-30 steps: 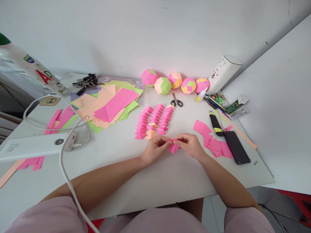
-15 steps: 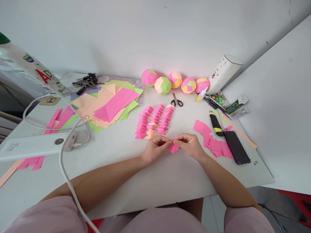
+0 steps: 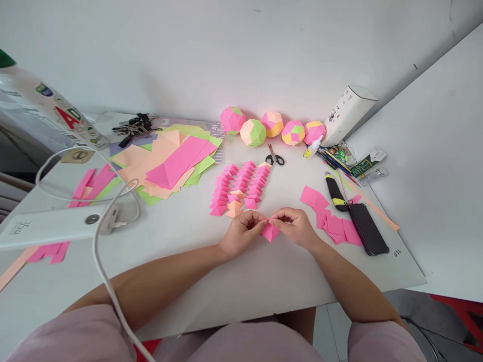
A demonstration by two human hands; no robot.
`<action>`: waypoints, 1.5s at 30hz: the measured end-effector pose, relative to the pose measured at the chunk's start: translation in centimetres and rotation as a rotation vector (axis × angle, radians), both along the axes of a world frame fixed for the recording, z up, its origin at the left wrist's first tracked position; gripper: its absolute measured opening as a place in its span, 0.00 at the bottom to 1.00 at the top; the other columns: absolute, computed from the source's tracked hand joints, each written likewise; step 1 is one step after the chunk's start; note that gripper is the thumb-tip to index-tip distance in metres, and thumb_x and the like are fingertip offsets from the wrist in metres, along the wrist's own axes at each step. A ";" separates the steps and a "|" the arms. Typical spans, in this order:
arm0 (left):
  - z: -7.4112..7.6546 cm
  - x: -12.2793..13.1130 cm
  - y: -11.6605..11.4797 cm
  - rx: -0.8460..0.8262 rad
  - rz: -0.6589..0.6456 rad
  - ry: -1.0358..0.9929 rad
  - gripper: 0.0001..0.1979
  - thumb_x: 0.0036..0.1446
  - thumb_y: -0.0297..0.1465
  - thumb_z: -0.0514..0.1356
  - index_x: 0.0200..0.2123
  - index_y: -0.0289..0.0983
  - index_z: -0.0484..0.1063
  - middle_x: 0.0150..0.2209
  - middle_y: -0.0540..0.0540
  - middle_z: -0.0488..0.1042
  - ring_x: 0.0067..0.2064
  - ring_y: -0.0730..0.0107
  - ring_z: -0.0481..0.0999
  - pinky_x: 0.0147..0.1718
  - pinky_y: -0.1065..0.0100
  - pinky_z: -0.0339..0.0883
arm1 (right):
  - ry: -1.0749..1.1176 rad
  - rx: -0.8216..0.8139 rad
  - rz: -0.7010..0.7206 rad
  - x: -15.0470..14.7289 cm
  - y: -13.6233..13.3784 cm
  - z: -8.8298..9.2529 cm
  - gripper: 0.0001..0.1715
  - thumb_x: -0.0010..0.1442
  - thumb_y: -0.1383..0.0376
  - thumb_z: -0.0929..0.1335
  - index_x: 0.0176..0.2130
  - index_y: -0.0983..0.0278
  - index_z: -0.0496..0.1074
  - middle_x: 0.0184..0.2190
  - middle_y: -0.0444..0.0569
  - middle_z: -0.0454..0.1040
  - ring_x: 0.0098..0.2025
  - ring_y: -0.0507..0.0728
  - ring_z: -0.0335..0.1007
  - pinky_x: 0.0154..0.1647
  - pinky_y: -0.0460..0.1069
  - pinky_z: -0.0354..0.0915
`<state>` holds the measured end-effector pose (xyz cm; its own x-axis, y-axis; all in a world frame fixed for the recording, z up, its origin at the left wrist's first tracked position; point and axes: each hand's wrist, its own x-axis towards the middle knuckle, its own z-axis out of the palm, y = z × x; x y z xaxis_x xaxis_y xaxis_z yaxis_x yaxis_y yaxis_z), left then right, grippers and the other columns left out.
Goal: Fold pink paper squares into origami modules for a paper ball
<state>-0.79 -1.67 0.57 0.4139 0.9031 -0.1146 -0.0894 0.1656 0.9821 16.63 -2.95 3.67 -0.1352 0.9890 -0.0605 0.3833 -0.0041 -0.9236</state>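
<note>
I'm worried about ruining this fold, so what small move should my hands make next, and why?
I'd probably press the top of the folded pink paper firmly: your left hand and right hand both pinch it there, and the pink folded units lined up beyond show peaked folds.

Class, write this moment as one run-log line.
left grip: pinching pink paper | right grip: pinching same paper | folded pieces: rows beyond hands | scissors: lying farther back, untouched

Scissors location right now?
Head view, just above and right of centre: the scissors lie in front of the paper balls, by the far end of the folded paper pieces.
</note>
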 end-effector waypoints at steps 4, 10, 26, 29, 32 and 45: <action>-0.3 0.0 0.0 0.013 -0.006 0.050 0.15 0.51 0.42 0.61 0.28 0.35 0.67 0.19 0.54 0.63 0.20 0.80 0.58 0.18 0.75 0.51 | -0.017 0.017 0.041 0.1 0.0 0.0 0.10 0.55 0.61 0.68 0.27 0.65 0.72 0.25 0.46 0.72 0.27 0.51 0.65 0.28 0.46 0.63; 0.0 -0.1 0.0 0.058 -0.016 0.084 0.16 0.53 0.42 0.60 0.25 0.36 0.63 0.19 0.55 0.59 0.20 0.80 0.55 0.19 0.74 0.49 | -0.041 0.043 0.065 0.2 0.1 0.3 0.10 0.56 0.62 0.67 0.27 0.66 0.70 0.24 0.44 0.69 0.26 0.50 0.62 0.28 0.45 0.61; -0.1 -0.2 0.3 0.072 -0.070 0.013 0.15 0.53 0.41 0.60 0.27 0.35 0.67 0.25 0.49 0.69 0.27 0.74 0.66 0.26 0.70 0.60 | -0.091 0.108 0.146 0.0 0.2 0.2 0.12 0.59 0.60 0.65 0.29 0.65 0.71 0.26 0.46 0.71 0.28 0.51 0.65 0.29 0.46 0.62; -0.2 -0.2 0.2 0.052 -0.074 0.006 0.15 0.52 0.42 0.61 0.27 0.35 0.67 0.25 0.50 0.69 0.26 0.75 0.66 0.26 0.70 0.60 | -0.110 0.101 0.165 0.1 0.1 0.2 0.12 0.59 0.60 0.64 0.29 0.65 0.70 0.26 0.46 0.71 0.28 0.51 0.64 0.28 0.46 0.61; -0.3 -0.2 0.2 0.040 -0.070 0.019 0.16 0.51 0.43 0.61 0.27 0.36 0.66 0.24 0.50 0.67 0.25 0.75 0.64 0.24 0.71 0.58 | -0.155 0.131 0.177 0.1 0.0 0.0 0.12 0.59 0.60 0.64 0.28 0.65 0.68 0.24 0.45 0.68 0.26 0.51 0.61 0.27 0.46 0.58; -0.5 -0.3 0.0 0.132 -0.046 0.086 0.24 0.54 0.45 0.57 0.17 0.37 0.51 0.17 0.57 0.49 0.20 0.80 0.47 0.19 0.73 0.43 | -0.135 0.194 0.177 0.2 -0.1 0.2 0.14 0.59 0.59 0.63 0.25 0.64 0.62 0.21 0.43 0.62 0.25 0.50 0.55 0.26 0.46 0.55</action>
<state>-1.10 -1.70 0.08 0.4485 0.8932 -0.0328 0.0002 0.0366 0.9993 16.87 -3.01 3.88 -0.3099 0.9456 0.0986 0.4815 0.2455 -0.8414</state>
